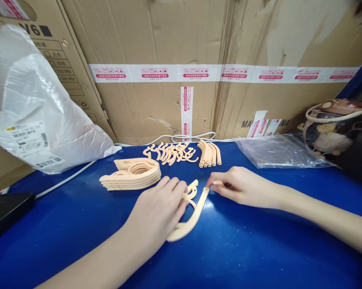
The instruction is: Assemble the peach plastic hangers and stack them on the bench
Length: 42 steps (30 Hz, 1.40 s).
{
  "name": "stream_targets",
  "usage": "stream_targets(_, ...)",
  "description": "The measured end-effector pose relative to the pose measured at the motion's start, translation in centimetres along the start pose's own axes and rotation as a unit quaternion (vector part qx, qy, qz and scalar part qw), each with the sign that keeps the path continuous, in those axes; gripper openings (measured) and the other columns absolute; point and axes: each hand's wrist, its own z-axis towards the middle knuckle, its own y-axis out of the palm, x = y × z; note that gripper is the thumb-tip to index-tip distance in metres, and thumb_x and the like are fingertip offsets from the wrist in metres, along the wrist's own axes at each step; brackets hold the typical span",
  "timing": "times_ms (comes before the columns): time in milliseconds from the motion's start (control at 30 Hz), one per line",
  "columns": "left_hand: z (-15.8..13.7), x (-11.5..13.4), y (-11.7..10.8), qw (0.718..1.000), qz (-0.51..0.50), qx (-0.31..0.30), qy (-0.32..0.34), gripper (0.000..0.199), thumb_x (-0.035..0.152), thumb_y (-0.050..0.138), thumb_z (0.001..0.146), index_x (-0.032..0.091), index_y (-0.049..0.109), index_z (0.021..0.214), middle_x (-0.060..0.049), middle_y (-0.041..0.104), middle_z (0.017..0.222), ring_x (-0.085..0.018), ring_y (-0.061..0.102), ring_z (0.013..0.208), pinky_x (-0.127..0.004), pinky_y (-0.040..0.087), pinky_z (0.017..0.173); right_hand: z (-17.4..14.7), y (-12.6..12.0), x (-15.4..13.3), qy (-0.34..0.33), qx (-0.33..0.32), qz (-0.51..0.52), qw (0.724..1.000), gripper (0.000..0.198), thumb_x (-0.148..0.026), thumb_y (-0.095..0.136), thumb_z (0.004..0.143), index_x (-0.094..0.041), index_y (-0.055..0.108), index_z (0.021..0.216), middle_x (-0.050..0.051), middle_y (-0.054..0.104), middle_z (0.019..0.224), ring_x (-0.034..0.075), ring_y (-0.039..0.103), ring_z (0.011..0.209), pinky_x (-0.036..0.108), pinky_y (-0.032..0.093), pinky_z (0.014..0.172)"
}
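Your left hand grips the curved piece; right hand at its tip, grip unclear; likely positioning, next calls for alignment

On the left carton, large print gives a "3" and "V6" with a black square after it, and the panel below repeats "白色" beside tick boxes, then "350 MM", with a recycling sign lower down. The rear carton shows "MA" and "NA" on either side of tape pieces, while its long white tape repeats red pictograms and Chinese lettering too small to read surely. The white bag bears a barcoded label, its print illegible.
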Motion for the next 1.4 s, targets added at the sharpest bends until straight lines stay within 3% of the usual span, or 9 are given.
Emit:
stream_targets(133,0.4,-1.0,0.1,0.993,0.112,-0.019,0.038,0.014,0.007,0.05,0.088,0.015,0.06,0.093,-0.006,0.062,0.088,-0.026,0.058,0.084,-0.037,0.05,0.067,0.0,-0.6,0.9,-0.012,-0.073,0.068,0.995,0.015,-0.024,0.05,0.089,-0.018,0.059,0.079,-0.007,0.044,0.057,0.007,0.036,0.049,0.019,0.026,0.047)
stream_targets(267,0.5,-1.3,0.2,0.99,0.134,-0.003,0.043,0.014,0.008,0.048,0.089,0.014,0.061,0.09,-0.007,0.062,0.084,-0.027,0.058,0.082,-0.039,0.051,0.066,0.0,-0.7,1.5,0.042,-0.038,0.139,0.989,0.013,-0.026,0.054,0.086,-0.018,0.058,0.096,-0.009,0.037,0.056,0.008,0.031,0.05,0.019,0.027,0.046)
stream_targets(367,0.1,-0.8,0.2,0.994,0.076,0.038,0.063,0.017,0.016,0.044,0.094,0.014,0.061,0.093,-0.008,0.062,0.089,-0.026,0.057,0.085,-0.041,0.052,0.071,0.0,-0.8,1.5,0.045,0.013,0.122,0.991,0.02,-0.018,0.049,0.086,-0.018,0.055,0.105,-0.008,0.04,0.059,0.009,0.033,0.051,0.02,0.03,0.047)
stream_targets(433,-0.2,-0.2,0.3,0.995,-0.011,0.054,0.08,0.017,0.025,0.045,0.095,0.015,0.058,0.101,-0.009,0.062,0.103,-0.026,0.056,0.096,-0.042,0.051,0.08,0.1,-0.8,1.3,0.017,0.038,0.092,0.995,0.023,-0.016,0.045,0.088,-0.017,0.054,0.109,-0.004,0.051,0.069,0.011,0.044,0.058,0.022,0.037,0.055)
stream_targets(533,-0.6,0.4,0.6,0.99,-0.104,0.042,0.087,0.027,0.039,0.052,0.091,0.019,0.054,0.11,-0.011,0.052,0.129,-0.029,0.044,0.122,-0.046,0.044,0.097,0.1,-0.8,0.7,-0.043,0.044,0.065,0.996,0.025,-0.021,0.036,0.095,-0.016,0.056,0.109,0.006,0.061,0.098,0.017,0.056,0.089,0.03,0.042,0.081)
stream_targets(600,-0.7,0.5,1.0,0.987,-0.128,0.016,0.091,0.03,0.043,0.051,0.091,0.02,0.052,0.111,-0.01,0.045,0.138,-0.03,0.033,0.133,-0.049,0.038,0.104,0.1,-0.8,0.2,-0.05,0.036,0.049,0.997,0.03,-0.027,0.029,0.099,-0.016,0.057,0.103,0.009,0.06,0.105,0.018,0.056,0.096,0.032,0.041,0.087)
stream_targets(833,-0.6,0.2,1.5,0.98,-0.171,-0.031,0.097,0.018,0.029,0.033,0.099,0.021,0.049,0.099,-0.009,0.048,0.137,-0.025,0.027,0.139,-0.051,0.03,0.111,0.0,-0.6,0.0,0.027,0.007,-0.02,0.999,0.034,-0.037,0.031,0.1,-0.018,0.051,0.081,-0.003,0.05,0.059,0.012,0.048,0.052,0.024,0.034,0.055)
stream_targets(1167,-0.5,-0.1,0.4,0.966,-0.252,-0.018,0.056,0.017,0.03,0.03,0.101,0.021,0.043,0.096,-0.011,0.045,0.139,-0.022,0.03,0.138,-0.045,0.037,0.108,-0.3,-0.1,-0.3,-0.009,0.001,0.057,0.998,0.033,-0.029,0.025,0.1,-0.018,0.05,0.082,-0.001,0.052,0.066,0.012,0.047,0.058,0.026,0.035,0.058)
stream_targets(1400,-0.5,0.0,0.1,0.956,-0.286,-0.035,0.049,0.015,0.03,0.029,0.101,0.022,0.041,0.097,-0.01,0.041,0.142,-0.02,0.028,0.139,-0.044,0.036,0.108,-0.3,0.0,-0.3,-0.01,0.004,0.039,0.999,0.034,-0.03,0.025,0.1,-0.017,0.051,0.081,0.0,0.055,0.068,0.013,0.048,0.059,0.027,0.035,0.06)
